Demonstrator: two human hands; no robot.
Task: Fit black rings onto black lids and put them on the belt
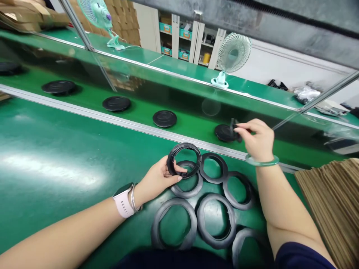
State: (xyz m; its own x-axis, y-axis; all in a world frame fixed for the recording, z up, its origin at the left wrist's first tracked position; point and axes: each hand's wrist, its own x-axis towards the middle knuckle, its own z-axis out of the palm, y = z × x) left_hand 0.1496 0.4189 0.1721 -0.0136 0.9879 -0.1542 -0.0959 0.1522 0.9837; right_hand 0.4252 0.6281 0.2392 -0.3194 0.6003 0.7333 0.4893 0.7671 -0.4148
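Note:
My left hand (158, 180) is closed on a black plastic ring (184, 160), holding it tilted above several more rings (214, 220) that lie flat on the green table. My right hand (256, 140) reaches over the metal rail to the conveyor belt, its fingers pinched on the edge of a black round disc (224, 133). A white watch and bangles sit on my left wrist; a pale green bangle is on my right wrist.
More black discs (164, 118) lie spaced along the green belt (92, 101) to the left. A stack of brown cardboard sheets (333, 201) lies at the right. Two small fans (232, 56) stand on the far bench, with shelves and cartons behind.

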